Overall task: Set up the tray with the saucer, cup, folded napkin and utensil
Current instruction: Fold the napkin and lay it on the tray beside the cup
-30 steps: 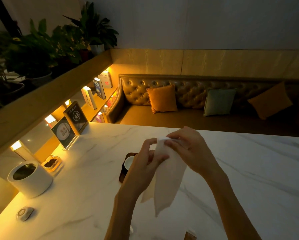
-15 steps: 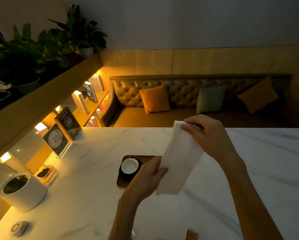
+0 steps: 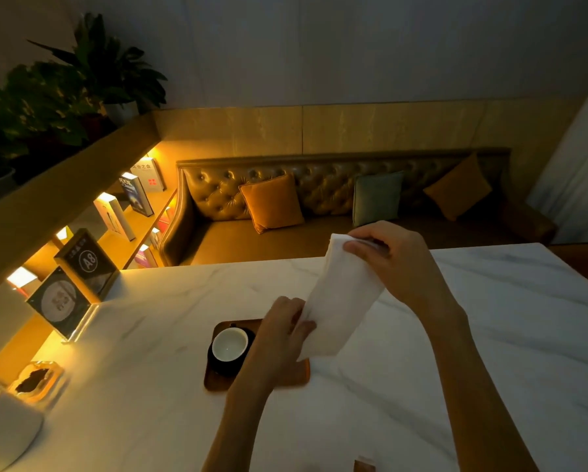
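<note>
Napkin (image 3: 341,301), white and folded long, hangs mid-frame above the tray (image 3: 217,383), pinched at the top by the right hand (image 3: 398,264) and at its lower edge by the left hand (image 3: 282,338). Cup (image 3: 229,345) sits on the tray's dark saucer (image 3: 222,367).

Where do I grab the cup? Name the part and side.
Probably pinch the cup by its rim from above, on its left: it stands upright, mouth open, no handle shows, and the left hand holding the napkin crowds its right.
</note>
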The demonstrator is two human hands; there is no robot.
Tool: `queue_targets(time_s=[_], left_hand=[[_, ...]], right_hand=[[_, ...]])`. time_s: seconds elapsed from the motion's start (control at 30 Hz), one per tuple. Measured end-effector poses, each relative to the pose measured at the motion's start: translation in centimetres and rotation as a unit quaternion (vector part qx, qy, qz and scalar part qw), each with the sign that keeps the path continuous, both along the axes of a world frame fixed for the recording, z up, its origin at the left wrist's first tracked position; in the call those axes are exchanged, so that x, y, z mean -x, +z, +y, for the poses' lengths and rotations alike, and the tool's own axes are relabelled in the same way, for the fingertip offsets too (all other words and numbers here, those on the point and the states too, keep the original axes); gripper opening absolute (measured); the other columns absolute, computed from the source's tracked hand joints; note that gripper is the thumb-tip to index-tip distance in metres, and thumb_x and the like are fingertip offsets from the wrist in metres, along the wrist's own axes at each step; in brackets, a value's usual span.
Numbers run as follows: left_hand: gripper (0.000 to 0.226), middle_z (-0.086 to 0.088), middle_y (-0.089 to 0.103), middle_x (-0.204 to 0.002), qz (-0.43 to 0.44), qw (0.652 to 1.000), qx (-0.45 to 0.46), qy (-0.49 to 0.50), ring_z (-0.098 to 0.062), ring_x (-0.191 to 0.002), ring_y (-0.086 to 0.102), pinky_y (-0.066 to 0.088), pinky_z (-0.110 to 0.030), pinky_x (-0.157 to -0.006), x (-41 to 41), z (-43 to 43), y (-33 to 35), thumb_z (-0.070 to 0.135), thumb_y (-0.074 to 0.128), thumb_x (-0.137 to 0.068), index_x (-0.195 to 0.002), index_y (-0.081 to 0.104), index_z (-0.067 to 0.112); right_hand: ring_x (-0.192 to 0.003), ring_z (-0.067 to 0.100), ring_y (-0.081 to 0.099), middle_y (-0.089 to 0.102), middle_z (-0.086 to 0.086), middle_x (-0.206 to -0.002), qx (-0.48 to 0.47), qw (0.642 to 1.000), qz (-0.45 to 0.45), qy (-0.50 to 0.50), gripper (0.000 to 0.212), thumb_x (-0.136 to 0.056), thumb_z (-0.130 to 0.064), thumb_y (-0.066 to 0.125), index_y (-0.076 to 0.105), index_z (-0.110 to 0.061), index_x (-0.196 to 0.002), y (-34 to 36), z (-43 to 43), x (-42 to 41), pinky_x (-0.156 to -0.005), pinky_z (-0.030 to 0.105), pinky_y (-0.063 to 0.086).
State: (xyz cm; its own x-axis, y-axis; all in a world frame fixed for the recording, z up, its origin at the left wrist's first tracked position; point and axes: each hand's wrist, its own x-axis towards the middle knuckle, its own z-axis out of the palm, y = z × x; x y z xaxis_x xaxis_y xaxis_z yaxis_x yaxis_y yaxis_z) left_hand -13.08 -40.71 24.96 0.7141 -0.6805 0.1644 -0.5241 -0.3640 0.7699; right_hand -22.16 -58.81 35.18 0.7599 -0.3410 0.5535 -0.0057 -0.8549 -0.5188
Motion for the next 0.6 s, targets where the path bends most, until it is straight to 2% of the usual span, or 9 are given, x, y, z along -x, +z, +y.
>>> queue_targets(time_s=[0.2, 0.3, 0.4, 0.6], left_hand=[[0.017, -0.002, 0.072, -0.103, -0.032, 0.996, 0.041, 0.072, -0.017, -0.091, 0.063, 0.051, -0.028, -0.083, -0.7, -1.2, 0.3, 0.016, 0.065, -0.089, -0.105, 0.072, 0.014], [0.025, -0.003, 0.073, -0.108, -0.023, 0.997, 0.028, 0.063, -0.01, -0.085, 0.06, 0.051, -0.027, -0.084, -0.9, -2.2, 0.8, 0.017, 0.067, -0.089, -0.114, 0.07, 0.016], [0.033, -0.004, 0.072, -0.113, -0.032, 0.999, 0.002, 0.035, -0.011, -0.088, 0.062, 0.054, -0.034, -0.091, -1.8, -3.3, 1.6, 0.019, 0.068, -0.089, -0.123, 0.066, 0.018], [0.035, -0.005, 0.071, -0.119, -0.067, 0.997, -0.033, -0.02, -0.018, -0.097, 0.068, 0.052, -0.029, -0.088, -3.7, -4.8, 2.1, 0.019, 0.065, -0.091, -0.126, 0.065, 0.018]], right_hand=[[-0.088, 0.01, 0.059, 0.069, 0.005, -0.109, 0.0, 1.0, 0.026, -0.012, 0.025, -0.088, -0.028, 0.064, 0.066, -0.017, -0.11, 0.3, -0.7, 0.3, -0.075, 0.015, 0.046], [-0.088, 0.011, 0.06, 0.069, 0.004, -0.109, 0.007, 0.999, 0.033, -0.03, 0.026, -0.089, -0.031, 0.062, 0.066, -0.018, -0.11, 0.4, -1.0, 0.2, -0.078, 0.025, 0.051], [-0.089, 0.012, 0.06, 0.069, 0.004, -0.109, 0.014, 0.998, 0.03, -0.051, 0.025, -0.089, -0.032, 0.061, 0.066, -0.018, -0.11, 0.5, -1.7, -0.1, -0.081, 0.032, 0.055], [-0.086, 0.009, 0.058, 0.069, 0.004, -0.107, 0.017, 0.997, 0.007, -0.07, 0.024, -0.089, -0.031, 0.063, 0.066, -0.019, -0.109, 0.6, -3.1, -0.3, -0.075, 0.022, 0.047]])
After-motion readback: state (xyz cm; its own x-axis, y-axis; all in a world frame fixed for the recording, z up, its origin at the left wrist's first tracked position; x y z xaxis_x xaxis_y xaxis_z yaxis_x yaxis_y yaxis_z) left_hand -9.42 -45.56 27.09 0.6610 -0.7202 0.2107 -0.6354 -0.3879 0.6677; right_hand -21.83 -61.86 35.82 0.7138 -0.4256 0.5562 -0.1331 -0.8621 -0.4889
